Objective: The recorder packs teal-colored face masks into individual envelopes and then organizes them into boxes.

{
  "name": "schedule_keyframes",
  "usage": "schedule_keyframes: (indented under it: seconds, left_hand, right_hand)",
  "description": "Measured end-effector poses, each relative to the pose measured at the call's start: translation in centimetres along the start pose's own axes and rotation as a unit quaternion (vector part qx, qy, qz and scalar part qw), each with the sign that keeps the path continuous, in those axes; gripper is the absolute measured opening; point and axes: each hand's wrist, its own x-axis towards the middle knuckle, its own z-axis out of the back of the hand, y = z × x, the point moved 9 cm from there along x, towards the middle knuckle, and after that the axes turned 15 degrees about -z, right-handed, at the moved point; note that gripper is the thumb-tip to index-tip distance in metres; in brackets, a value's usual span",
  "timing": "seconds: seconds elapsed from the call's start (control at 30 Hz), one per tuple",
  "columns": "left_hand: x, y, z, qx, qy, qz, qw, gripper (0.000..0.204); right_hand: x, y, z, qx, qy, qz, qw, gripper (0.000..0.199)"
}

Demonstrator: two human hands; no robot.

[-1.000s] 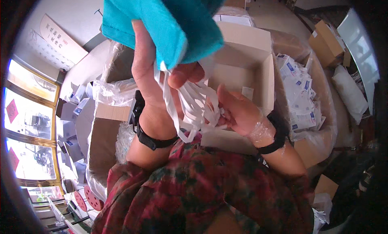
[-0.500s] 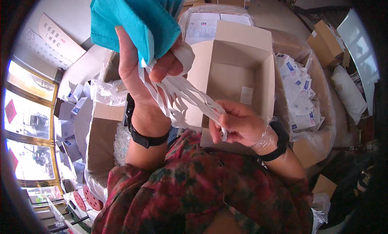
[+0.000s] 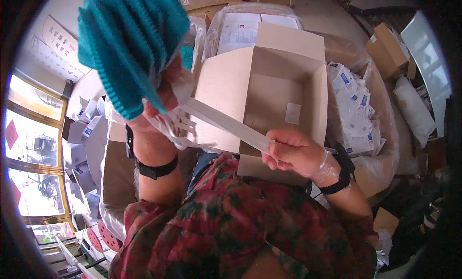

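Open-topped box [image 3: 276, 86], left flap [image 3: 221, 93] spread wide, teal cloth [image 3: 132, 43] left of that flap's edge, gripped in left hand [image 3: 166, 97], right hand [image 3: 299, 154] pinching white straps [image 3: 231, 127] over box's near edge, hands well apart, straps straighter, cloth farther left than before.

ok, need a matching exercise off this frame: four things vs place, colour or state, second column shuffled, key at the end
Column one
1. Cloth
2. White straps
3. Open carton
4. Packets

Column two
A. Pulled straight between the left hand and the right hand
B. White and blue, piled in the right part of the view
C. Teal, held up at the upper left
D. In the middle, flap folded outward, a small pale rectangle inside

Pairs: 1-C, 2-A, 3-D, 4-B
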Motion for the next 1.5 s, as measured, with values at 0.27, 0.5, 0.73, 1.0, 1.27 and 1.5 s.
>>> schedule_keyframes:
  seconds: [0.27, 0.5, 0.73, 1.0, 1.27, 1.5]
  left_hand:
    - [-3.9, 1.4, -2.7, 0.197, 0.425, 0.194, 0.862, 0.052]
    - [-8.3, 3.4, -6.6, 0.485, 0.595, 0.195, 0.611, 0.058]
    - [-7.9, 0.2, -2.2, 0.608, 0.551, 0.041, 0.570, 0.041]
    - [-6.9, -1.7, 1.9, 0.680, 0.510, 0.012, 0.526, 0.039]
    - [-1.4, -10.6, 12.1, 0.673, 0.102, 0.061, 0.730, 0.029]
    - [0.3, -3.5, 6.3, 0.277, -0.115, 0.038, 0.953, 0.037]
  right_hand:
    - [-2.9, 1.0, 1.2, -0.038, -0.038, -0.061, 0.997, 0.020]
    - [-5.0, 4.4, 1.0, -0.276, -0.078, -0.034, 0.957, 0.029]
    - [-9.7, 2.6, 1.4, -0.336, -0.118, -0.110, 0.928, 0.022]
    - [-13.6, 1.9, 1.1, -0.362, -0.119, -0.114, 0.918, 0.019]
    - [-17.4, -0.7, 6.3, -0.043, -0.359, -0.099, 0.927, 0.023]
    - [-8.5, 0.9, 3.5, 0.165, -0.070, 0.102, 0.978, 0.031]
